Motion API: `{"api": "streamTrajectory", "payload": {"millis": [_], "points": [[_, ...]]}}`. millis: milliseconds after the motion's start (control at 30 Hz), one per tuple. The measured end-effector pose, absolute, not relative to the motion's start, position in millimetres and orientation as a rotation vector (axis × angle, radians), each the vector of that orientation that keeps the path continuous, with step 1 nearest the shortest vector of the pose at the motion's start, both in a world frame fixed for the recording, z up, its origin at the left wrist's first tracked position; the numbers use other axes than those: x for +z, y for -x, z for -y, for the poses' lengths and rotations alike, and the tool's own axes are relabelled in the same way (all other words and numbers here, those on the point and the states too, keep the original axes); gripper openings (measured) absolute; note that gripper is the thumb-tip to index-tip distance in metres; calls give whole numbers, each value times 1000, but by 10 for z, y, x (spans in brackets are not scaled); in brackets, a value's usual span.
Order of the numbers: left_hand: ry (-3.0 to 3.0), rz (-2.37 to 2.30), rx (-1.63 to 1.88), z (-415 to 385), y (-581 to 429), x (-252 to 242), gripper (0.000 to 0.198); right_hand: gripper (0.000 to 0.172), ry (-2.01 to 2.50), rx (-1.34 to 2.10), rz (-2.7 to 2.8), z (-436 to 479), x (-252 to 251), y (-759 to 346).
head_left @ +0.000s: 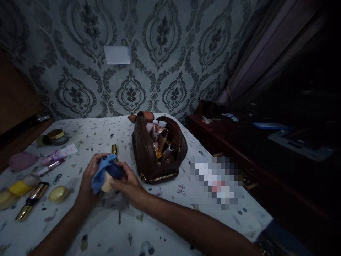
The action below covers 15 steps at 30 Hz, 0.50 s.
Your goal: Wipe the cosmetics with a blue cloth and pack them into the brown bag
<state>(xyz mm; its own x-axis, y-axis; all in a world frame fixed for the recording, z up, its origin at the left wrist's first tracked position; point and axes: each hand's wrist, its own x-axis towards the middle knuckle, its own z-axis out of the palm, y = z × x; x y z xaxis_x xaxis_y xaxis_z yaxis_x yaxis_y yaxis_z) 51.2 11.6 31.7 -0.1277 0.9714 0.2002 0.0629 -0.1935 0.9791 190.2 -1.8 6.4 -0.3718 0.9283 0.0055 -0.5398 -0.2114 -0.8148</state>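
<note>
My left hand [89,177] is closed on a crumpled blue cloth [99,176]. The cloth lies against a cream-coloured container with a dark blue part [107,182], which my right hand [130,185] grips from the right. Just behind my hands a small gold tube [114,149] is on the patterned white cloth of the table. To the right of my hands stands an open brown bag [144,149], filled with tubes, white-capped bottles and gold items. Its zip is undone, and neither hand touches it.
On the left lie a yellow round item [58,193], a gold-and-black tube [33,201], a floral tube [60,153], a pink oval item [22,161] and a gold-lidded jar [57,137]. A blurred patch [217,181] covers something right of the bag. Patterned wall behind.
</note>
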Motion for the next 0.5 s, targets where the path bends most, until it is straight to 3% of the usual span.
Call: {"api": "streamTrajectory", "payload": {"millis": [233,500], "points": [[-1669,-1303,1412,-35,-526,318,49,80,703,1684,999,17,90,-1899],[-1634,-1392,1386,-44,-603,350,41,71,821,1076,1485,-7,29,-1959]]}}
